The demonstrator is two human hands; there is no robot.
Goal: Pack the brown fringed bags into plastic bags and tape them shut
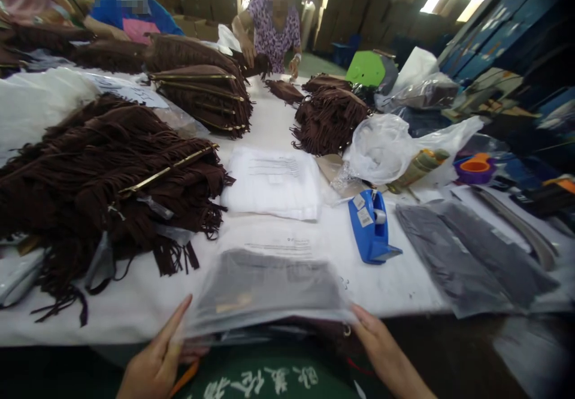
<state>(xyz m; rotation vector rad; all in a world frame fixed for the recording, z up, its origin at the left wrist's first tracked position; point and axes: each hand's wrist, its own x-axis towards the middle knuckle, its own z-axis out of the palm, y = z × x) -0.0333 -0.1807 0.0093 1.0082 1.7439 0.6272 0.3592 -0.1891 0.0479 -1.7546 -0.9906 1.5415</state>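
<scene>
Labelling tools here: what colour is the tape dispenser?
Mainly blue tape dispenser, in the head view.

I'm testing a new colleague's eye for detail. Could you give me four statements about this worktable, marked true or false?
1. The left hand and right hand hold opposite sides of a translucent bag. True.
2. The tape dispenser is red. False: it is blue.
3. A white printed stack lies just beyond the held bag. True.
4. The flat grey packets lie left of the tape dispenser. False: they lie right of it.
</scene>
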